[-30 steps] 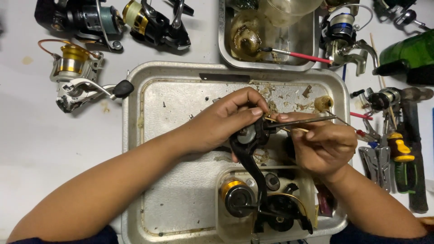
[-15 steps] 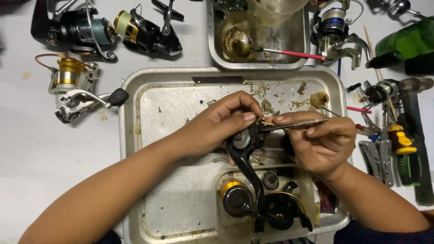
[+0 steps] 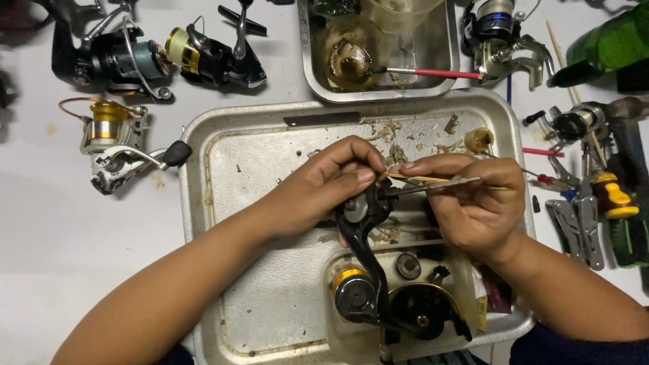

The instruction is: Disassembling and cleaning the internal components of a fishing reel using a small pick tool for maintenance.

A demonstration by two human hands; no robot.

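My left hand (image 3: 324,186) grips a black fishing-reel body (image 3: 359,223) over a metal tray (image 3: 257,142), its fingers curled over the top of the part. My right hand (image 3: 476,206) pinches a thin metal tool and a wooden stick (image 3: 433,181), both lying level with their tips at the reel body under my left fingertips. The reel's curved black stem runs down toward a gold-and-black spool (image 3: 351,290) and dark reel parts (image 3: 422,307) in a clear container at the tray's near edge.
Several spinning reels (image 3: 115,138) (image 3: 209,57) (image 3: 503,40) lie on the white table around the tray. A smaller steel pan (image 3: 378,88) holds a greasy brush with a red handle (image 3: 422,72). Pliers, a yellow-handled screwdriver (image 3: 612,196) and a green bottle (image 3: 608,44) sit at the right.
The view has shifted slightly. Both hands stay on the reel body and the tools, with only small movements of the fingers.
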